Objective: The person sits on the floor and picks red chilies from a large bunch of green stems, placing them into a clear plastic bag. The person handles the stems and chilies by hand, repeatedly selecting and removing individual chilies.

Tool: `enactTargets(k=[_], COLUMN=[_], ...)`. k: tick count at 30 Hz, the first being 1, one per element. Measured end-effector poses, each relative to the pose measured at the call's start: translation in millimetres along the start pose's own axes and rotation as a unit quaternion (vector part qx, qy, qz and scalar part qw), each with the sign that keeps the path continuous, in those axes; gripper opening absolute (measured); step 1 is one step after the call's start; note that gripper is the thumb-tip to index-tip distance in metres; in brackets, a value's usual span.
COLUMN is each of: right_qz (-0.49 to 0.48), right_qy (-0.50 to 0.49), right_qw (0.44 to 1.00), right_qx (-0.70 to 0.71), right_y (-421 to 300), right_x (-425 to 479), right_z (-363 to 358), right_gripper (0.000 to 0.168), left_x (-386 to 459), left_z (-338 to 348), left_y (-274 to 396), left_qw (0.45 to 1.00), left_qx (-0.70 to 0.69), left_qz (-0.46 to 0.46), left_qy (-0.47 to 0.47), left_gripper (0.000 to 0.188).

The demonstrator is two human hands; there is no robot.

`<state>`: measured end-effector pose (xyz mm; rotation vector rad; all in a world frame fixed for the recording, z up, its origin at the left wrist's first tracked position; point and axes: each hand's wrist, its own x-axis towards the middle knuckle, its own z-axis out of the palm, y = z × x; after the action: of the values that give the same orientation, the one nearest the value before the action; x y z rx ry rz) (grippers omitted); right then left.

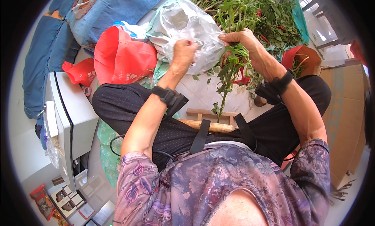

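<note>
My left hand (pixel 184 51) is over the mouth of a translucent white plastic bag (pixel 178 23), its fingers curled; whether something small is in them cannot be told. My right hand (pixel 241 41) grips a cut pepper plant (pixel 227 76) with green leaves and several red chili peppers (pixel 242 78). The plant hangs with its bare stem end pointing towards my lap, and the fingertips of my right hand are beside the bag's right edge. Beyond the right hand lies a big pile of leafy pepper plants (pixel 263 20) with red chilies among the leaves.
A red fabric bag (pixel 126 57) stands left of the plastic bag. At the right are a red-sided container (pixel 304 57) with stems and a cardboard box (pixel 342 114). A white cabinet (pixel 73 100) stands at the left. A wooden stool (pixel 211 125) is between my legs; blue cloth (pixel 117 9) lies beyond.
</note>
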<state>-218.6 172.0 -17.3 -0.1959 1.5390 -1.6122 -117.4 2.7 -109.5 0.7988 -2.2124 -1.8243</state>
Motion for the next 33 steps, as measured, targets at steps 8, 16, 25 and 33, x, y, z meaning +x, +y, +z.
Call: enactTargets(k=[8,16,25,33], right_qz=[0.01,0.051,-0.286,0.113], right_qy=[-0.073,-0.147,-0.203,-0.071], right_qw=[0.997,0.988,0.895,0.991], right_qx=[0.009,0.002,-0.275,-0.028], right_y=[-9.0,-23.4,-6.6,-33.0], right_x=[-15.1,-47.2,-64.6,-47.2], right_z=[0.2,-7.1,-26.5,11.4], right_gripper=[0.01,0.008,0.025,0.022], left_x=[49.5,11.3,-34.6,4.9], left_z=[18.3,-48.4,-102.5,-90.8], left_y=[-30.1,-31.2,-2.6,-85.7], left_qw=[0.984,0.987,0.882,0.959], left_qx=[-0.065,-0.144,-0.361,-0.18], left_qz=[0.074,0.004,-0.304,-0.208], left_qy=[-0.149,0.064,0.012,0.065], left_gripper=[0.012,0.018,0.019,0.023])
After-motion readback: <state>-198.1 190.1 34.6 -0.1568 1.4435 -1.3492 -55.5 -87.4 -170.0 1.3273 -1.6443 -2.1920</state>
